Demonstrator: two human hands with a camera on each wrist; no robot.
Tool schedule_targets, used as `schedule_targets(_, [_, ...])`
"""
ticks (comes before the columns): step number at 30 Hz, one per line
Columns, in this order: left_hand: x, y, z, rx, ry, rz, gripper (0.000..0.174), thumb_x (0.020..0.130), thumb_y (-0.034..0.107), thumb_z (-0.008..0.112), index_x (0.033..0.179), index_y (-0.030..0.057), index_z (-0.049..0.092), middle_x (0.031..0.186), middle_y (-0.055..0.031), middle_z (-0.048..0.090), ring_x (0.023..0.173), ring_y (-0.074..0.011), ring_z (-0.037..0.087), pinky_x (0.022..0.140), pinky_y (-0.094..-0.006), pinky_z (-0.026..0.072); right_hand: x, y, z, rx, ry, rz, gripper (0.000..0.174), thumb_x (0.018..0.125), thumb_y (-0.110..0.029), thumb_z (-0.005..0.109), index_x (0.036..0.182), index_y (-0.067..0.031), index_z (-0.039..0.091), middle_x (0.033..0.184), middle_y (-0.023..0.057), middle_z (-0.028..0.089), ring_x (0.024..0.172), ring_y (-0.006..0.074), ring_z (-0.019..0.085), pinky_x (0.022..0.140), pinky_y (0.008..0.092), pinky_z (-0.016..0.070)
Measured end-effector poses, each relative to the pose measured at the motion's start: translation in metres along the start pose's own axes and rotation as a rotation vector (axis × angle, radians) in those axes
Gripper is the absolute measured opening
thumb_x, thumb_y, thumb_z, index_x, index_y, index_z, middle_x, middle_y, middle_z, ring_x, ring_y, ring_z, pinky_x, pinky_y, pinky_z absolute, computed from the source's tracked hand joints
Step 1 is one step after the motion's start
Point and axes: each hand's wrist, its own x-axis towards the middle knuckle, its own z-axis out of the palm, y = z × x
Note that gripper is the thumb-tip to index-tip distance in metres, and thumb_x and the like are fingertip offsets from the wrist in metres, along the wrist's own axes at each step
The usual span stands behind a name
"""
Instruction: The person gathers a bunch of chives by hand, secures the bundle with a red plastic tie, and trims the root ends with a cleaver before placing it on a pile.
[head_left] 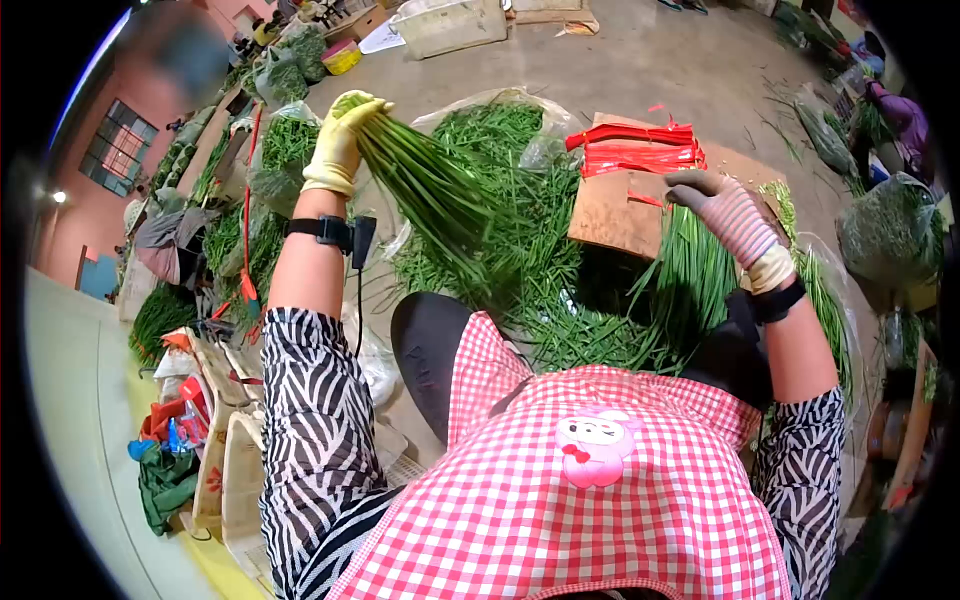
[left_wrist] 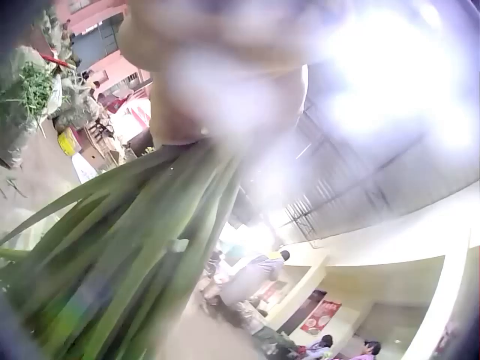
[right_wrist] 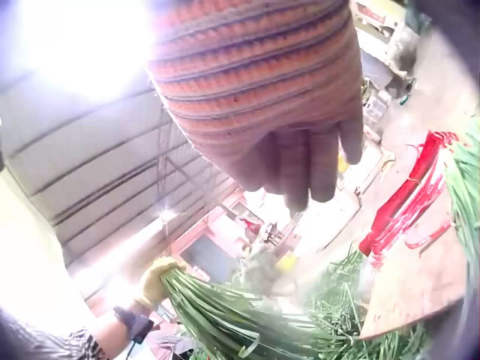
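My left hand, in a pale yellow glove, is raised at the left and grips a bunch of chives near one end. The long flat leaves fan out downward, filling the lower left of the left wrist view. Over the right side of a wooden board is my right hand, in a striped glove with grey fingertips. Its fingers hang loosely with nothing held in the right wrist view. More chives lie just beneath that hand. Red strips lie across the board, one apart near my fingertips.
Loose green leaves heap on plastic sheeting beyond my knees. A pale bin stands farther back on the floor. Bagged greens sit at the right, near a person in purple. Cardboard and bags line the left side.
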Motion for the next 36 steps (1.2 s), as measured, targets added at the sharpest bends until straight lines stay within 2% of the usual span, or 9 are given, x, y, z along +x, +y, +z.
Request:
schedule_targets(3, [-0.002, 0.002, 0.035, -0.083, -0.026, -0.05, 0.011, 0.095, 0.006, 0.07, 0.105, 0.0037, 0.066, 0.1, -0.0119, 0.074, 0.098, -0.0246, 0.073, 0.084, -0.0362, 0.0585, 0.015, -0.029, 0.046, 0.117, 0.006, -0.194, 0.027, 0.096, -0.01, 0.07, 0.122, -0.0012, 0.073, 0.11, 0.0109, 0.077, 0.1, 0.0162, 0.074, 0.091, 0.03, 0.058])
schedule_targets(5, [-0.01, 0.007, 0.07, -0.027, -0.064, -0.078, 0.012, 0.095, 0.005, 0.069, 0.107, 0.0033, 0.065, 0.1, -0.0115, 0.073, 0.097, -0.0249, 0.073, 0.085, -0.037, 0.0591, 0.024, -0.063, 0.082, -0.01, 0.076, -0.617, 0.03, 0.091, -0.013, 0.072, 0.121, -0.0075, 0.074, 0.105, 0.0179, 0.076, 0.097, 0.029, 0.073, 0.085, 0.0393, 0.0574])
schedule_targets(9, [-0.013, -0.003, 0.116, -0.074, -0.083, -0.082, 0.014, 0.096, 0.003, 0.068, 0.109, 0.0017, 0.062, 0.104, -0.0125, 0.072, 0.102, -0.0269, 0.073, 0.086, -0.0373, 0.0601, 0.041, -0.122, 0.13, -0.408, 0.182, -0.834, 0.024, 0.085, -0.019, 0.073, 0.107, -0.0101, 0.072, 0.08, 0.014, 0.068, 0.08, 0.0369, 0.067, 0.073, 0.0491, 0.0529])
schedule_targets(15, [-0.022, -0.003, 0.146, -0.152, -0.087, -0.193, 0.018, 0.096, 0.005, 0.067, 0.112, -0.0001, 0.064, 0.106, -0.0136, 0.072, 0.101, -0.0282, 0.073, 0.09, -0.0393, 0.0597, 0.055, -0.125, 0.137, -0.705, 0.272, -0.876, 0.007, 0.083, -0.016, 0.067, 0.081, -0.0102, 0.07, 0.077, 0.0137, 0.069, 0.079, 0.0349, 0.069, 0.073, 0.0479, 0.0544])
schedule_targets(21, [0.009, 0.017, 0.074, -0.112, -0.014, -0.164, 0.014, 0.096, 0.012, 0.069, 0.104, 0.0008, 0.067, 0.101, -0.0173, 0.075, 0.093, -0.0291, 0.074, 0.085, -0.0435, 0.0616, 0.004, -0.057, 0.107, -0.331, -0.376, -0.616, 0.016, 0.086, -0.023, 0.073, 0.09, -0.0079, 0.076, 0.082, 0.0148, 0.071, 0.077, 0.0351, 0.069, 0.073, 0.0434, 0.0557])
schedule_targets(25, [0.027, 0.031, 0.021, -0.148, 0.144, -0.208, 0.016, 0.096, 0.014, 0.068, 0.104, -0.0006, 0.071, 0.105, -0.0178, 0.076, 0.092, -0.028, 0.073, 0.087, -0.0407, 0.0606, -0.046, 0.018, 0.11, -0.57, -0.905, -0.359, 0.021, 0.087, -0.02, 0.071, 0.105, -0.0109, 0.078, 0.089, 0.0146, 0.074, 0.082, 0.0327, 0.071, 0.077, 0.0429, 0.0563])
schedule_targets(28, [0.038, 0.037, -0.007, -0.205, 0.198, -0.18, 0.013, 0.095, 0.008, 0.068, 0.103, -0.0025, 0.07, 0.104, -0.0196, 0.075, 0.092, -0.031, 0.073, 0.088, -0.0432, 0.0611, -0.067, 0.049, 0.105, -0.436, -0.921, -0.246, 0.048, 0.088, -0.016, 0.071, 0.136, -0.0148, 0.067, 0.099, 0.0186, 0.075, 0.089, 0.0332, 0.073, 0.082, 0.0434, 0.0572])
schedule_targets(32, [0.026, 0.053, 0.014, -0.162, 0.317, -0.179, 0.012, 0.096, 0.007, 0.067, 0.1, -0.0044, 0.067, 0.095, -0.0177, 0.073, 0.087, -0.0327, 0.072, 0.084, -0.0439, 0.0617, -0.053, 0.03, 0.085, -0.4, -0.762, -0.16, 0.016, 0.089, -0.021, 0.071, 0.094, -0.0067, 0.076, 0.083, 0.014, 0.073, 0.076, 0.0296, 0.072, 0.072, 0.039, 0.0567])
schedule_targets(36, [0.049, 0.031, -0.003, -0.101, 0.441, -0.307, 0.017, 0.097, 0.014, 0.063, 0.101, -0.0027, 0.068, 0.095, -0.0159, 0.072, 0.085, -0.0294, 0.07, 0.083, -0.0408, 0.0571, -0.039, 0.025, 0.089, -0.223, -0.527, -0.235, 0.018, 0.088, -0.016, 0.073, 0.101, -0.0041, 0.071, 0.086, 0.0137, 0.073, 0.077, 0.0272, 0.071, 0.074, 0.0379, 0.057])
